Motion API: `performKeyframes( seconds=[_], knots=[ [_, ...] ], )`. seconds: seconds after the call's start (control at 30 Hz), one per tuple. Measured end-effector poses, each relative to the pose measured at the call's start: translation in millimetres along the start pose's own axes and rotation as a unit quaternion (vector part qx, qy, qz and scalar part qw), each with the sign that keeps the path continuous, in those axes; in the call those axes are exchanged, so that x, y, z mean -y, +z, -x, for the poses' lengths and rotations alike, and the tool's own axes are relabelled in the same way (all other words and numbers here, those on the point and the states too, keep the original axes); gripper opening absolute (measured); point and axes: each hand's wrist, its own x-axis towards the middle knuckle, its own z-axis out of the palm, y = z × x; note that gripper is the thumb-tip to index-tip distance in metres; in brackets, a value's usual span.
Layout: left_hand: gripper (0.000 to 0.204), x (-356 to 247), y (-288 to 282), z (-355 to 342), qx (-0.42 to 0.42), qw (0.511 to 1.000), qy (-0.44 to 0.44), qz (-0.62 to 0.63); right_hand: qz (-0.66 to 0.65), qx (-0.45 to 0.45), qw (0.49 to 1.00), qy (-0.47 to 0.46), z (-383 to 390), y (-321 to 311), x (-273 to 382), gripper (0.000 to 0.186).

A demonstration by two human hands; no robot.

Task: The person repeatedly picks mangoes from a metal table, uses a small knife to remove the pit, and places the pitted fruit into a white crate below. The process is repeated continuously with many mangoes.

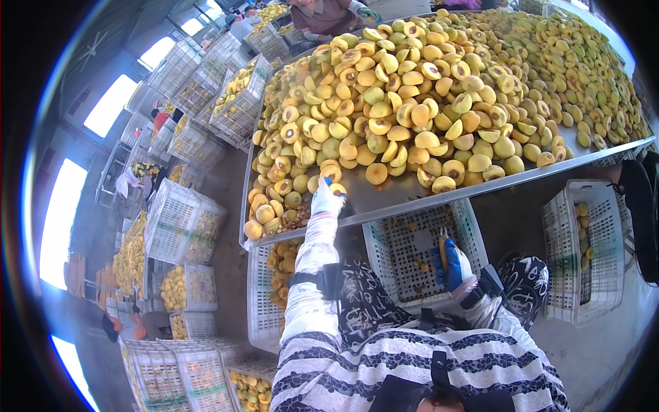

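Halved yellow peaches (412,103) lie in a large heap on a metal-topped table (384,204) in front of me. My left hand (328,199), in a white and blue glove, reaches to the table's near left part. Its fingers are closed on a peach half (337,190) with a brown pit hollow. Loose brown pits (295,218) lie beside that hand. My right hand (454,266), also gloved in blue and white, is low over a crate. It grips a slim tool (443,248) with a tan handle; its exact kind is unclear.
Under the table edge stands a white perforated crate (473,230) with some fruit pieces inside. Another crate (261,302) is at its left, and one more crate (604,254) at the right. Stacked crates (182,220) line the left side. Across the table a person (329,17) works.
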Motion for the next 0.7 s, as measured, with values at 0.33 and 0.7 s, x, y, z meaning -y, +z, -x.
performKeyframes(
  seconds=[0.33, 0.7],
  knots=[
    [0.032, -72.5, -35.7, 121.4, 0.129, 0.702, -0.046, 0.699, 0.124, 0.177, 0.975, -0.044, 43.3, 67.8, 35.9, 0.052],
    [0.036, -112.7, 1.6, 184.2, 0.049, 0.657, 0.016, 0.752, 0.18, 0.144, 0.969, -0.09, 52.2, 76.4, 14.7, 0.038]
  ],
)
